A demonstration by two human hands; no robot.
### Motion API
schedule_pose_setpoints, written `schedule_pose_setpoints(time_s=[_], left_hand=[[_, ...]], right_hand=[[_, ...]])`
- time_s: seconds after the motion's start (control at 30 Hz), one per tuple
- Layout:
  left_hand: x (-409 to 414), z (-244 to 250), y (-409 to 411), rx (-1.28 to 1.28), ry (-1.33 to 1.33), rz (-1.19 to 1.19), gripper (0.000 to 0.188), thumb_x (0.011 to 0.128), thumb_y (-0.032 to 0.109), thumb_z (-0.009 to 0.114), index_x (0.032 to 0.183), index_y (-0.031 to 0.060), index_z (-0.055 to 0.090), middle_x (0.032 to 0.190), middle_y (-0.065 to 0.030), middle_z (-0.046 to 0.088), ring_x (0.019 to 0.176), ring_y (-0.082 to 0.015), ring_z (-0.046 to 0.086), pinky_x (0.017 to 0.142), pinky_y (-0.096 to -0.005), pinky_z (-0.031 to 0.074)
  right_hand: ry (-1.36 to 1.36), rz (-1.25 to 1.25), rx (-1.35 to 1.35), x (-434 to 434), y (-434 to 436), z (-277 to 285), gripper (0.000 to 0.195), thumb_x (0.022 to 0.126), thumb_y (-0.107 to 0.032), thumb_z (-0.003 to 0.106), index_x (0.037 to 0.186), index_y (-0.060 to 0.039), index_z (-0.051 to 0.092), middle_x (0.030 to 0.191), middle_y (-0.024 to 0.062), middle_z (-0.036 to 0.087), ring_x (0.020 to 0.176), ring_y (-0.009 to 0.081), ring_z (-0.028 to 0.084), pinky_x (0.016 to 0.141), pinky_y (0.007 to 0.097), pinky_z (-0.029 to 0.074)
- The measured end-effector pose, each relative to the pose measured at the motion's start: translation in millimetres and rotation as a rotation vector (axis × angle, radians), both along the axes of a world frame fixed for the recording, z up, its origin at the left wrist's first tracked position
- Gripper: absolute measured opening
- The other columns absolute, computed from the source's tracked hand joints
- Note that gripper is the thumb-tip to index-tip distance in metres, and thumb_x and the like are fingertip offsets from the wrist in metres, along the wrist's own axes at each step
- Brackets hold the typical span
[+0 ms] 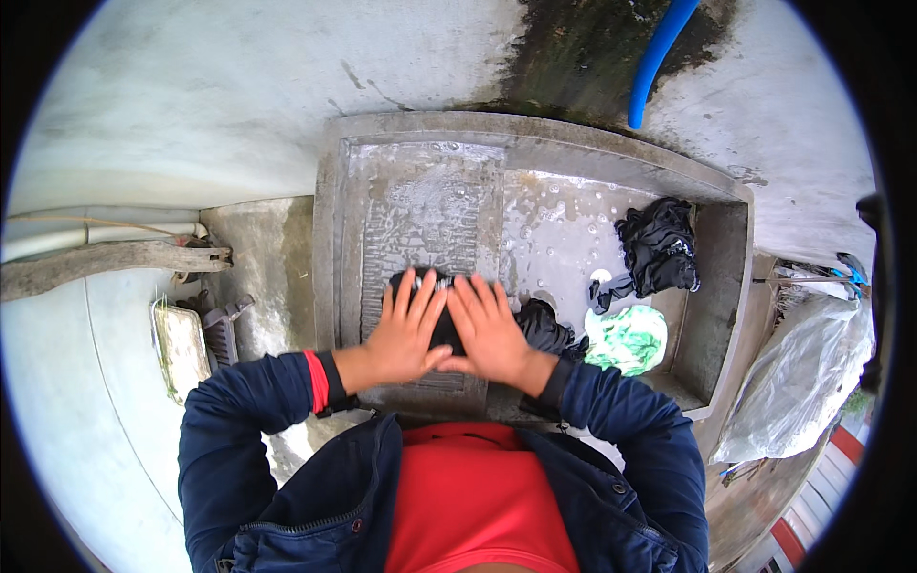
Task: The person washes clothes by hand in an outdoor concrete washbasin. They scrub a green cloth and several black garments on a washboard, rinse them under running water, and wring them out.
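My left hand [408, 326] and my right hand [491, 326] lie flat on a wet black cloth [447, 333], thumbs almost meeting. Their fingers are spread and point away from me; neither hand grips the cloth. Under it is the ridged concrete washboard [423, 215] of a laundry sink [544, 129], streaked with suds. Just right of my right hand, another bunched black cloth [543, 328] sits in the basin. Farther right lie a heap of black fabric [659, 243] and a green and white crumpled item [630, 340], whose kind I cannot tell.
A blue hose [655, 64] hangs over the sink's back rim against the stained wall. On the left are a wooden beam [114, 266], a pale pipe [107, 233] and a scrub brush [222, 333]. Clear plastic sheeting [799, 379] lies beyond the right rim.
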State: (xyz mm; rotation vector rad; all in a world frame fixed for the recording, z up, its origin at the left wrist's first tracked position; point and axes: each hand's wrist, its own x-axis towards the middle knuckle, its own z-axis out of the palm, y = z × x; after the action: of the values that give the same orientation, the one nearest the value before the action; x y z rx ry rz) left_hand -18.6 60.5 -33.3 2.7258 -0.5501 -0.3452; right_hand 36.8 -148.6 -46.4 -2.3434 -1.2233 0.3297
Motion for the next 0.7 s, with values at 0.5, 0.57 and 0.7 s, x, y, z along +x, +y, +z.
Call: schedule_pose_setpoints(time_s=[0.5,0.57,0.7], left_hand=[[92.3,-3.2,19.7,-0.369,0.349,0.039,0.048,0.088,0.030,0.069,0.123,0.0031,0.052,0.117,-0.0187,0.056,0.113,-0.0414,0.052,0.098,-0.0463,0.044],[101.4,28.6,13.4,-0.402,0.353,-0.006,0.049,0.086,0.028,0.072,0.123,0.0030,0.052,0.117,-0.0190,0.056,0.114,-0.0415,0.052,0.098,-0.0450,0.044],[129.0,78.1,-21.9,-0.451,0.370,-0.115,0.051,0.077,0.007,0.070,0.124,0.0059,0.052,0.115,-0.0181,0.054,0.114,-0.0391,0.053,0.098,-0.0436,0.044]], right_hand=[[0.564,-0.193,0.209,67.3,9.8,-16.1,0.045,0.088,-0.036,0.067,0.114,-0.0019,0.053,0.106,0.0232,0.058,0.100,0.0419,0.057,0.089,0.0469,0.046],[0.591,-0.148,0.316,79.6,-11.3,-1.3,0.039,0.086,-0.028,0.067,0.111,-0.0016,0.054,0.108,0.0235,0.058,0.102,0.0423,0.057,0.087,0.0486,0.047],[0.669,-0.264,0.362,99.6,-63.6,65.0,0.029,0.087,-0.015,0.065,0.110,-0.0027,0.055,0.096,0.0211,0.063,0.093,0.0408,0.062,0.079,0.0453,0.050]])
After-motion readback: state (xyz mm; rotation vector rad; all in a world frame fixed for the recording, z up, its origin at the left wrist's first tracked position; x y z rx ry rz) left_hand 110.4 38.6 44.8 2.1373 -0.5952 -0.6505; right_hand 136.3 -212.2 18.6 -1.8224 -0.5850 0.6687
